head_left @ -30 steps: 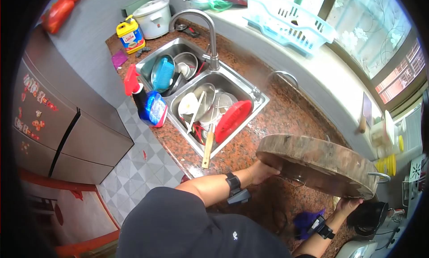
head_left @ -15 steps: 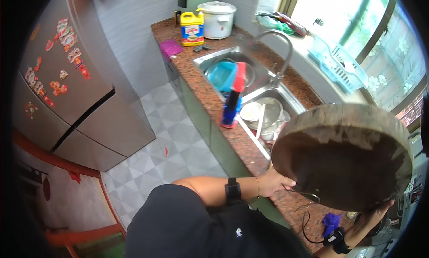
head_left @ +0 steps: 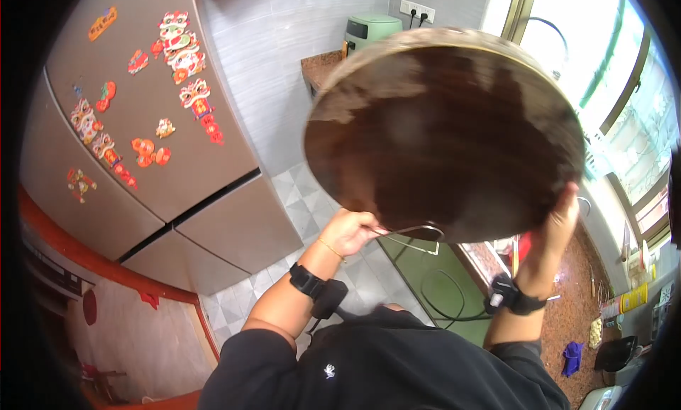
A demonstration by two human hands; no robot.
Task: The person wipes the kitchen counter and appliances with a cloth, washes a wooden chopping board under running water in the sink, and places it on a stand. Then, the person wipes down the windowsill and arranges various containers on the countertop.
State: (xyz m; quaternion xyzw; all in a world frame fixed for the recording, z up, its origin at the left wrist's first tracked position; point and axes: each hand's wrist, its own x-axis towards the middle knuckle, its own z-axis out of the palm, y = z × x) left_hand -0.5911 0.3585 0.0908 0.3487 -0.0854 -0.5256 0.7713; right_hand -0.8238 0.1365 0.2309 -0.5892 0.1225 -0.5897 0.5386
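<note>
A thick, round wooden chopping board (head_left: pixel 447 140) is held up in front of me, its dark, wet-looking face turned towards me. Paler, worn patches run along its upper rim. My left hand (head_left: pixel 351 233) is closed at the board's lower left edge, by a bent metal wire loop (head_left: pixel 425 229) that hangs there. On the lower right edge, my right hand (head_left: pixel 562 222) grips the rim, with some fingers hidden behind the wood. The board covers the sink and most of the counter behind it.
A grey fridge (head_left: pixel 220 218) with festive magnets stands on the left. Behind the board are a green appliance (head_left: pixel 372 28) and a wall socket (head_left: pixel 417 11). The granite counter (head_left: pixel 567 318) on the right bears a purple cloth (head_left: pixel 572 358). A window is at the right.
Both hands have carried the chopping board left and upward, away from the counter's right side. My view has turned, and the board now hides the sink.
</note>
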